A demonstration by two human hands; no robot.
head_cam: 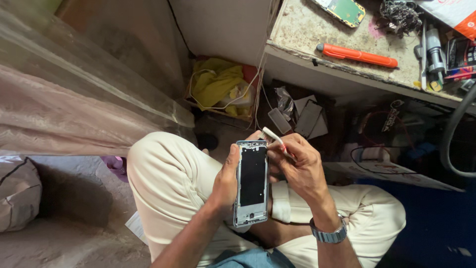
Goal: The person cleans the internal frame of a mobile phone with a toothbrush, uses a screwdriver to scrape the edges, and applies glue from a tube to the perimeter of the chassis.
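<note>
One phone frame (252, 182), long axis vert.

A red and white box (456, 12) lay at the top right corner of the bench. Near it, at the right edge, stood a small dark pack (458, 52) with red and white marks. No lit screen or sign showed anywhere.

Open floor (79, 198) lies free to the left; ahead, the desk (347, 74) edge, hanging wires (258, 84) and stacked clutter (297, 116) underneath block passage
</note>
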